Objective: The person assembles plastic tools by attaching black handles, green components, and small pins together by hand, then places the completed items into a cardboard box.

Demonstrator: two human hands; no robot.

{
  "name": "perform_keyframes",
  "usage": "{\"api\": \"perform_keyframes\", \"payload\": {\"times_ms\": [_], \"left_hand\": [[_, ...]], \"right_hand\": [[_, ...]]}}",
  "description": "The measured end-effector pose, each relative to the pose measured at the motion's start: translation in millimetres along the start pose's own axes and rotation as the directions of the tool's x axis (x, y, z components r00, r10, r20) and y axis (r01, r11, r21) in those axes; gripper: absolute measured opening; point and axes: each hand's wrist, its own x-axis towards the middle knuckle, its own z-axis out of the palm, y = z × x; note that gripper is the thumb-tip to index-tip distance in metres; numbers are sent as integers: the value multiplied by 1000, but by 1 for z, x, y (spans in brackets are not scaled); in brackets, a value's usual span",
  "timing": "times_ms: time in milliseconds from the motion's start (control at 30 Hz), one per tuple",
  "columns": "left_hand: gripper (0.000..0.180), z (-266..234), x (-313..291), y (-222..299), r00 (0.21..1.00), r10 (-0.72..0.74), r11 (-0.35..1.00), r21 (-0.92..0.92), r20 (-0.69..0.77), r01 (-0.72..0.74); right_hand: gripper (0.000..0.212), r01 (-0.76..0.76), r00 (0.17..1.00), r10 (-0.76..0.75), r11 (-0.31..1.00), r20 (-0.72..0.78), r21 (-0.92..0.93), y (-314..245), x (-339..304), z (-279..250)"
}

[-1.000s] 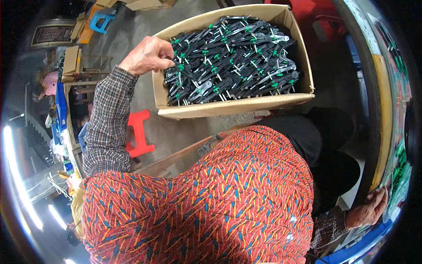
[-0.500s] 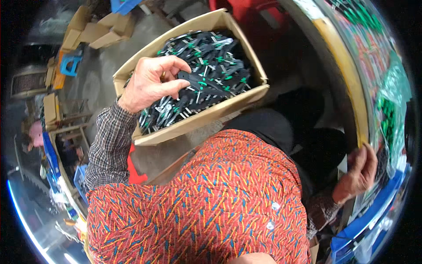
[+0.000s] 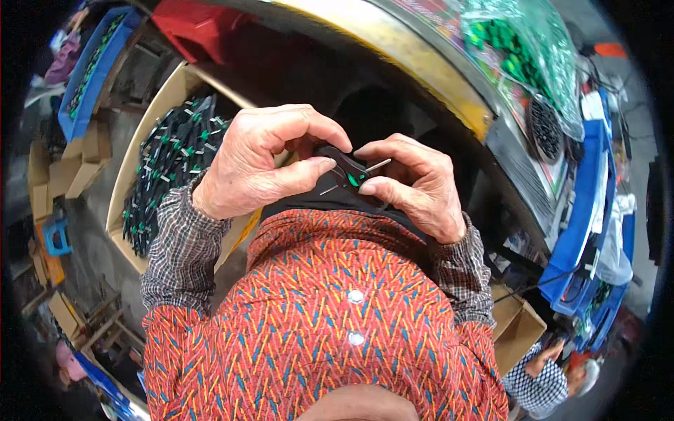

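In front of my body I hold a small black plastic part [image 3: 342, 165] with a green piece and thin metal pins. My left hand [image 3: 270, 158] pinches its left end between thumb and forefinger. My right hand [image 3: 414, 184] closes on the other end, beside the green piece and a protruding pin. Fingers cover much of the part. Left of my left hand stands a cardboard box [image 3: 118, 203], heaped with similar black parts [image 3: 175, 151] bearing green pieces and metal pins.
A workbench with a yellow edge [image 3: 449, 91] runs along the right. On it are a clear bag of green pieces [image 3: 516, 59], an oval container of small black pieces [image 3: 543, 130] and a blue tray [image 3: 572, 231]. Another person [image 3: 537, 382] is at lower right; a red stool [image 3: 193, 28] stands far left.
My view has turned right toward the bench. My left hand has brought a black part from over the box to my front. My right hand has left the bench edge and grips the part too.
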Motion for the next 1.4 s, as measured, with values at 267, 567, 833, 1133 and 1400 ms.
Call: {"api": "perform_keyframes", "payload": {"times_ms": [267, 567, 833, 1133, 1400], "left_hand": [[30, 47, 38, -2, 996, -76, 960, -266, 38, 83], [18, 91, 46, -22, 970, -239, 832, -508, 34, 223], [19, 111, 45, -20, 956, -294, 806, -535, 9, 253], [23, 114, 45, -25, 945, -321, 755, -584, 66, 298], [19, 123, 47, -26, 947, -318, 726, -628, 54, 280]], "right_hand": [[21, -159, 983, 181, 931, -36, 328, -1, -27, -17], [20, -171, 940, 279, 884, -197, 434, 15, -48, -21], [19, -201, 932, 277, 931, -233, 303, 20, -53, -25], [21, -92, 930, 231, 899, -285, 428, 25, -58, -22], [27, 167, 869, -248, 961, -429, -219, 37, -58, -21]]}}
